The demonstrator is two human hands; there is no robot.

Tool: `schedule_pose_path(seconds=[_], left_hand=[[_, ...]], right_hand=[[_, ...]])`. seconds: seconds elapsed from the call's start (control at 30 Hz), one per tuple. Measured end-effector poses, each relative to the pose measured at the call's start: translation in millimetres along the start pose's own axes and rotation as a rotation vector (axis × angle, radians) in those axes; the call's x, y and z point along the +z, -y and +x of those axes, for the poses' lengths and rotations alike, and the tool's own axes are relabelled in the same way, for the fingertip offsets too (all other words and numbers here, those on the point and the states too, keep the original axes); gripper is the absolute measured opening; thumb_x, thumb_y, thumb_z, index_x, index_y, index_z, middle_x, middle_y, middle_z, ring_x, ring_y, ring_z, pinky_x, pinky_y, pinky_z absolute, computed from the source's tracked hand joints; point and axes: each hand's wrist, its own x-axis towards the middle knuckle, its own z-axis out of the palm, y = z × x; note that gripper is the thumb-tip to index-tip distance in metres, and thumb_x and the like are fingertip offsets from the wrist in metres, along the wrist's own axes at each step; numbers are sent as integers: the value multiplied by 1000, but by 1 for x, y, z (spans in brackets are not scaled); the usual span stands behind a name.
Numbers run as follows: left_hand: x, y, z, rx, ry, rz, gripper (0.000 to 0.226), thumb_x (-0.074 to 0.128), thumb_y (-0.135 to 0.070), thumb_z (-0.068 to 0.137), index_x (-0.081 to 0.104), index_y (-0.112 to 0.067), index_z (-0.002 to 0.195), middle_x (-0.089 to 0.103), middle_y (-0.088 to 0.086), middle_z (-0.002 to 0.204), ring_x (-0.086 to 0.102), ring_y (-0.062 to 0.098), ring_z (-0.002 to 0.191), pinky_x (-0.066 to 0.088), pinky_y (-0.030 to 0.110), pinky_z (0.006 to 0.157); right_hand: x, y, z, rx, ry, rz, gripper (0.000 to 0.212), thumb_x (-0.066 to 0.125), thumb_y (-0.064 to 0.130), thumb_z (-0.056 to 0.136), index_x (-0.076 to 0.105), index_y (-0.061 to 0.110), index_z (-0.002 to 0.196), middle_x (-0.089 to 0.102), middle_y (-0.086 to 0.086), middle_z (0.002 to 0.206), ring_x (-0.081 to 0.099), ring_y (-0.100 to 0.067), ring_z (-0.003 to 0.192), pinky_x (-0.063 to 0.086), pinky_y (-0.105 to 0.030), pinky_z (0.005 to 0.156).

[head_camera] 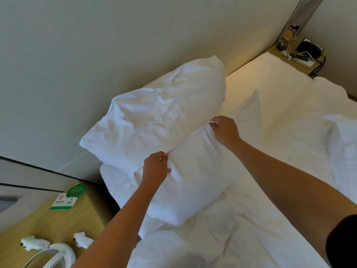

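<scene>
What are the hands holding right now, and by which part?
The plump white fabric pillow, by its top edge: the left hand pinches the near corner, the right hand the far corner.

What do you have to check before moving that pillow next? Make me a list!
1. Left hand grips the pillow at its top edge: ok.
2. Right hand grips the same edge, farther along: ok.
3. Back pillow leans on the wall, out of the way: ok.
4. Back pillow smooth: not ok, it is crumpled.
5. Bare sheet beside the pillow to lay it on: ok.
6. Pillow's underside neat: cannot tell, it is hidden.
</scene>
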Motion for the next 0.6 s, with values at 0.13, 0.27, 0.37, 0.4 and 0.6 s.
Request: schedule_pose_path(seconds=[0.13,0.27,0.37,0.4,0.6], left_hand=[[-8,0,33,22,-59,9,32,49,-23,105,65,-14,79,72,1,67,61,1,55,41,5,53],[-4,6,47,-4,-51,-33,33,48,-24,106,65,-13,80,74,4,64,64,0,47,40,3,48],[6,12,46,-19,-37,-28,30,49,-23,106,66,-15,82,76,4,71,68,4,54,41,5,49],[9,13,45,-27,-42,-41,25,50,-24,105,67,-16,88,77,5,80,72,9,64,43,7,53],[23,26,15,59,-13,76,60,59,-40,100,40,-24,154,51,8,153,61,23,125,52,41,104]], right_hand=[[7,16,39,-19,-39,-4,28,54,21,104,77,5,102,75,-16,104,68,-37,100,51,-39,83],[21,18,49,-16,-9,-51,29,52,22,105,76,6,110,74,-16,109,67,-39,103,52,-44,91],[36,10,31,-16,-20,-34,39,60,26,103,61,14,140,60,-14,144,62,-37,126,50,-45,107],[43,6,19,-12,-25,-21,54,63,29,102,49,16,152,47,-14,158,54,-36,138,47,-46,112],[91,-13,-86,16,65,29,83,68,37,97,24,23,166,17,-11,174,34,-36,153,44,-49,115]])
